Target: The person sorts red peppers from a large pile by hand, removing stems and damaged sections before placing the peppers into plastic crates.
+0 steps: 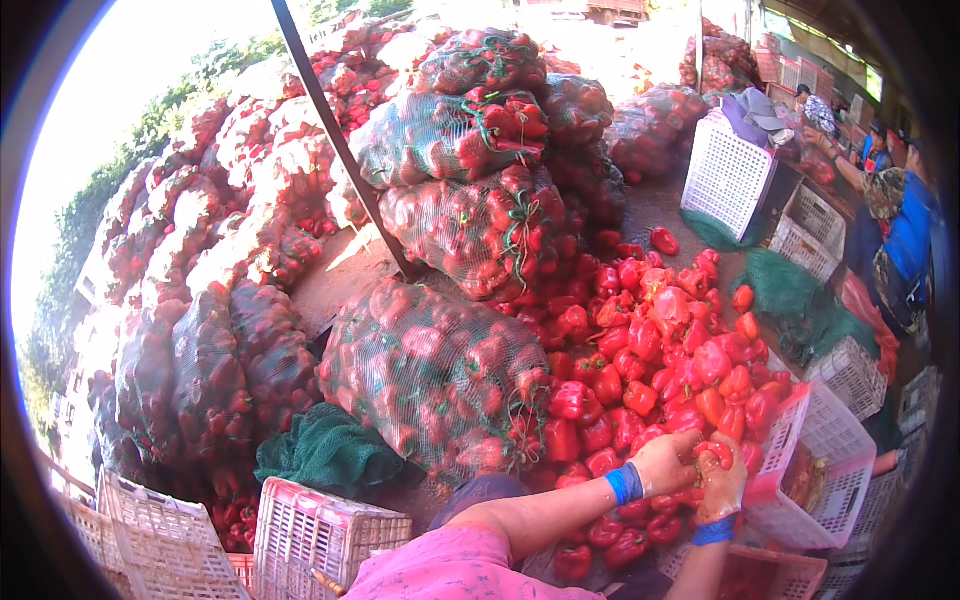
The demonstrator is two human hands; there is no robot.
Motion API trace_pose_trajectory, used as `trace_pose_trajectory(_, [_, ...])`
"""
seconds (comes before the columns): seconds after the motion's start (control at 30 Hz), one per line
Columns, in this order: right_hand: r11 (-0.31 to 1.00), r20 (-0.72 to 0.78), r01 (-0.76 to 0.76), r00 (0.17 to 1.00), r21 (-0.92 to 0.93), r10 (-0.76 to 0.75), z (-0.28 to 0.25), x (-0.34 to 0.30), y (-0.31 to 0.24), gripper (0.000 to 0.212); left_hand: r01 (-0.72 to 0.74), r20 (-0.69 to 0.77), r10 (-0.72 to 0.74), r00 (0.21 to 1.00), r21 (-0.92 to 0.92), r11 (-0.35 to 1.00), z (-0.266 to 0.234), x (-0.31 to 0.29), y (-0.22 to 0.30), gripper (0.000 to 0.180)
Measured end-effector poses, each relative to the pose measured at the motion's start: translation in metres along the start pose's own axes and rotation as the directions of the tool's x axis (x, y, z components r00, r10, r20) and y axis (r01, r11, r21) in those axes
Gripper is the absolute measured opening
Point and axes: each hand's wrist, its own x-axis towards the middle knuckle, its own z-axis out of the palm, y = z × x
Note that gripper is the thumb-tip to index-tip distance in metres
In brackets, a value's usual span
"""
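Right hand (722, 490): fingers curled round red pepper (716, 453), over big pepper heap (640, 350), pinkish crate (790, 518) just to right. Left hand (666, 464): fingers bent, right up by it, honestly can't tell if gripping.

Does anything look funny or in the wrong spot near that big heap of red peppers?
One red pepper lies at the far edge of the loose heap, as if it rolled off. And a green net looks odd, bunched up in a crumple beside a plump, full sack.
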Motion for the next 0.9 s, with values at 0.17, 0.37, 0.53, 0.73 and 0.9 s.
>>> trace_pose_trajectory(0.17, [0.945, 0.049, 0.307, 0.952, -0.116, -0.303, -0.002, -0.006, -0.001, 0.055, 0.033, 0.171, 0.065, 0.983, -0.515, 0.857, 0.005, 0.007, -0.019, 0.060])
trace_pose_trajectory(0.37, [0.958, -0.005, 0.246, 0.969, 0.150, -0.248, 0.002, -0.012, 0.001, 0.062, 0.088, 0.118, -0.004, 0.993, -0.719, 0.689, 0.016, -0.003, -0.017, 0.067])
trace_pose_trajectory(0.53, [0.918, 0.101, 0.216, 0.960, 0.332, -0.263, 0.003, -0.013, -0.002, 0.059, -0.007, -0.013, -0.002, 1.000, -0.649, 0.761, 0.019, -0.016, 0.007, 0.062])
trace_pose_trajectory(0.73, [0.961, 0.158, 0.094, 0.978, 0.258, -0.138, -0.001, -0.009, 0.003, 0.049, -0.072, -0.106, 0.045, 0.993, -0.260, 0.963, 0.019, -0.026, 0.006, 0.069])
trace_pose_trajectory(0.9, [0.947, 0.210, 0.046, 0.971, 0.319, -0.118, 0.001, 0.001, 0.006, 0.038, 0.012, -0.024, -0.033, 0.999, -0.590, 0.807, 0.013, -0.029, 0.003, 0.069])
